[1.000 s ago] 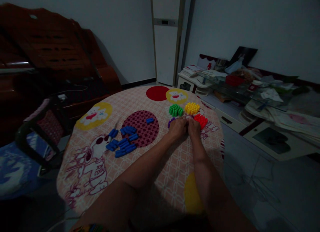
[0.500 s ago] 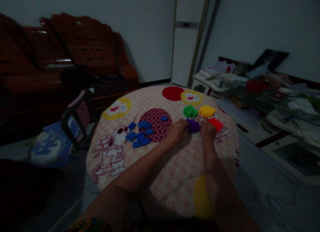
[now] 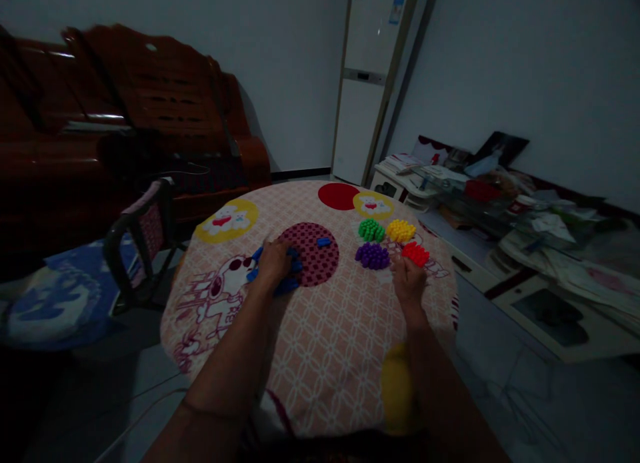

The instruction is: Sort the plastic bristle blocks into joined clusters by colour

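My left hand (image 3: 274,262) is over a loose group of small blue tube-like pieces (image 3: 287,286), covering many of them. Its fingertips are hidden, so its grip cannot be made out. A single blue piece (image 3: 323,242) lies apart to the right. My right hand (image 3: 409,280) is closed, its knuckles up, just in front of a bunch of red pieces (image 3: 416,253); whatever its fingers hold, if anything, is hidden. Close by sit a purple cluster (image 3: 373,256), a green cluster (image 3: 371,230) and a yellow cluster (image 3: 401,230) of small knobbly pieces.
The round table wears a patterned cloth (image 3: 330,336). A folding chair (image 3: 145,243) stands at its left, with a wooden sofa (image 3: 165,96) behind. Along the right wall runs a low cabinet (image 3: 480,270) with a cluttered glass top. A tall white unit (image 3: 357,130) fills the corner.
My left hand has left the purple cluster and moved left onto the blue pieces. My right hand stays near the red bunch, slightly apart from the purple cluster. The view has shifted a little.
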A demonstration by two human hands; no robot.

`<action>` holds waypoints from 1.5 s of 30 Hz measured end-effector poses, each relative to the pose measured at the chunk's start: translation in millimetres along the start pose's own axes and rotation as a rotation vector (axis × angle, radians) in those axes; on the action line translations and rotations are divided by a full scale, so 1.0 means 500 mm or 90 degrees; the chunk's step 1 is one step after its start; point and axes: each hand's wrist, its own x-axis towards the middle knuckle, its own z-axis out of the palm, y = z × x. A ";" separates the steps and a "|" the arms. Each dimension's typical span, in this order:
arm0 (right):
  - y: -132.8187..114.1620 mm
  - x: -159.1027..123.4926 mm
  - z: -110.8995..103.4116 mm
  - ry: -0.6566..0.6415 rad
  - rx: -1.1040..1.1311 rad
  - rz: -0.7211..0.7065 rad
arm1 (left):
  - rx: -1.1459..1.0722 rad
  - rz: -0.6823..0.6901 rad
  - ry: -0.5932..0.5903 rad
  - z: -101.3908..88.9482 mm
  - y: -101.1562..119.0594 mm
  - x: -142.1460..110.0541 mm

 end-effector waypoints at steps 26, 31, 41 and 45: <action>0.032 -0.056 -0.034 -0.277 0.317 0.236 | -1.112 0.051 -0.293 0.177 0.351 -0.092; 0.031 -0.057 -0.032 -0.279 0.293 0.218 | -1.005 0.087 -0.301 0.166 0.340 -0.104; 0.034 -0.075 -0.034 -0.076 0.133 0.109 | -0.631 0.136 -0.137 0.098 0.295 -0.092; 0.039 -0.078 -0.033 0.039 -0.078 0.029 | -0.338 0.117 -0.017 0.029 0.203 -0.054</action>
